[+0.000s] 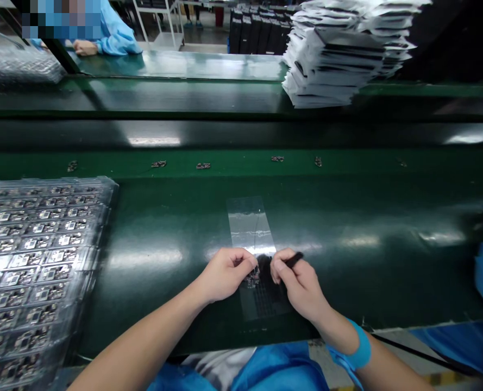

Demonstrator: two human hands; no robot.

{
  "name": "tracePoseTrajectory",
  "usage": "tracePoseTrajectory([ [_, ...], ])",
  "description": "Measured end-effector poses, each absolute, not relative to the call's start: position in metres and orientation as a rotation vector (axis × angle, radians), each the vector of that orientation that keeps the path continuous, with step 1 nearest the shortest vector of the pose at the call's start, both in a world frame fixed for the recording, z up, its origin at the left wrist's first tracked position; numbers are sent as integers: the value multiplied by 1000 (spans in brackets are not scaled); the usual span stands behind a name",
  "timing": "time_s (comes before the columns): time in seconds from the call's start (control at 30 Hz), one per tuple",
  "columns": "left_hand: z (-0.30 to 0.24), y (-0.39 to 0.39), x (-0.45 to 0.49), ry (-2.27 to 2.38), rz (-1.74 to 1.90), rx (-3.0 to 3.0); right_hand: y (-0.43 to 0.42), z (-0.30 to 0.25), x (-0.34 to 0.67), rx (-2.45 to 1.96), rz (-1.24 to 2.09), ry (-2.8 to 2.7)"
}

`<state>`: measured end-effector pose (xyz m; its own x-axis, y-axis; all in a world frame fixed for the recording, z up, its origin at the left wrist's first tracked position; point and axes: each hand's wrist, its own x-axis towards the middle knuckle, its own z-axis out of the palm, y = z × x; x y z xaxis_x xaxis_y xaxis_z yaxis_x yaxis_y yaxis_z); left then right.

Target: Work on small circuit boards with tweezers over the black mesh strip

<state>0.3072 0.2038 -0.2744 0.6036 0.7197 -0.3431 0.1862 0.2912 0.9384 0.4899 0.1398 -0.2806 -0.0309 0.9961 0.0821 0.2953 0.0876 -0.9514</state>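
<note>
A clear plastic bag (250, 225) lies lengthwise on the dark green bench in front of me. My left hand (225, 273) pinches a small dark circuit board (254, 278) at the bag's near part. My right hand (297, 282) is closed on a thin black piece (293, 260) and touches the same spot from the right. A dark gridded part (265, 298) shows through the bag between my wrists. A blue strap circles my right wrist.
Stacked clear trays of small circuit boards (41, 260) fill the left. Several tiny parts (202, 165) lie along the green strip behind. A pile of white-and-black packets (339, 54) sits far right. Another person's hand (85, 48) rests on the far bench.
</note>
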Motion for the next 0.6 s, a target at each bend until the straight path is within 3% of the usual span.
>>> tracePoseTrajectory([
  [0.13, -273, 202, 307, 852, 415, 1286, 143, -280, 486, -1375, 1163, -1618],
  [0.6, -264, 197, 307, 734, 418, 1153, 142, -284, 487, -1276, 1215, -1598],
])
